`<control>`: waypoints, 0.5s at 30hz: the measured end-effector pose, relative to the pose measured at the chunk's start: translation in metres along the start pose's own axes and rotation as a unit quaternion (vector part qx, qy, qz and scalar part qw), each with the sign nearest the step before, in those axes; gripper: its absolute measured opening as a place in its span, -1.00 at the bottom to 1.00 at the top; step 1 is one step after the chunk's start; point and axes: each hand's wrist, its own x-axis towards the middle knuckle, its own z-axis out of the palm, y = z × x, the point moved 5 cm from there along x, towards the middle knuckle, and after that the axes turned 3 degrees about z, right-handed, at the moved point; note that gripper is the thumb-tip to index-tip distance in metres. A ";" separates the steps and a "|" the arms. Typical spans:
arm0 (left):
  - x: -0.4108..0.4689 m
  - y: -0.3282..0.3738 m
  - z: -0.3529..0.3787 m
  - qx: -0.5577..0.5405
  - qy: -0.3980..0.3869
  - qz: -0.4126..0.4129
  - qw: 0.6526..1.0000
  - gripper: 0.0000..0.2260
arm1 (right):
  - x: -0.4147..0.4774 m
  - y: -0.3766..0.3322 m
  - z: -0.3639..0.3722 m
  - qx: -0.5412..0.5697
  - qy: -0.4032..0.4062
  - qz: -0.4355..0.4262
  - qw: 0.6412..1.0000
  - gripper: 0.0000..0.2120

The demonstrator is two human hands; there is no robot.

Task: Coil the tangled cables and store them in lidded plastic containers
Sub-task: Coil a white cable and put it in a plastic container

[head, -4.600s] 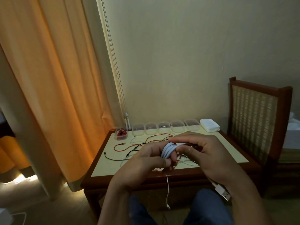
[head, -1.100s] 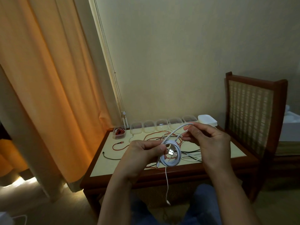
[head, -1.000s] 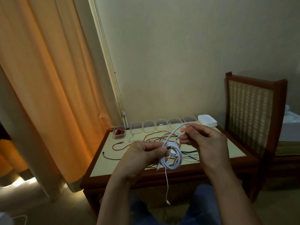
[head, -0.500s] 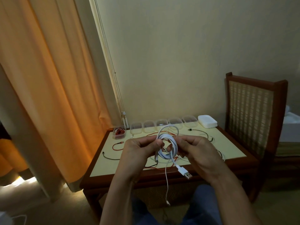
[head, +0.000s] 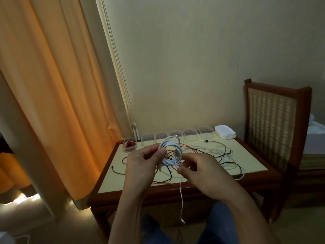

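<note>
In left hand (head: 142, 163), white cable coil (head: 173, 156)

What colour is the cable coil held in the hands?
White; the coiled cable shows best in the head view.

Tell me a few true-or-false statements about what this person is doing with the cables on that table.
1. Both the left hand and the right hand hold the white cable coil. True.
2. The stack of white lids sits at the left end of the container row. False: it is at the right end, near the chair.
3. The leftmost container has a red cable in it. True.
4. All the other cables are stored away. False: loose cables lie tangled on the table.
</note>
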 end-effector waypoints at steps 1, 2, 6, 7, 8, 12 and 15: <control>0.000 0.000 -0.001 0.007 0.004 0.002 1.000 -0.85 | 0.000 -0.001 0.002 -0.006 -0.013 0.000 1.000 -0.76; 0.000 0.000 0.000 0.014 0.007 0.006 1.000 -0.84 | 0.000 -0.001 0.004 -0.008 -0.019 0.002 1.000 -0.74; 0.001 0.000 0.000 0.021 0.021 0.015 0.999 -0.84 | 0.000 0.000 0.000 -0.065 -0.016 0.004 0.998 -0.68; 0.001 0.000 -0.001 0.022 0.031 0.016 0.999 -0.84 | 0.000 0.001 -0.001 -0.089 -0.014 0.002 0.996 -0.71; 0.003 0.000 -0.004 0.020 0.043 0.017 0.999 -0.85 | 0.000 0.002 -0.002 -0.106 -0.011 0.004 0.994 -0.74; 0.009 0.000 -0.013 0.013 0.065 0.014 0.998 -0.85 | 0.007 0.012 -0.016 -0.149 0.078 0.023 0.986 -0.84; 0.010 -0.001 -0.013 0.002 0.068 -0.003 0.998 -0.84 | 0.013 0.015 -0.023 -0.171 0.168 0.006 0.971 -0.86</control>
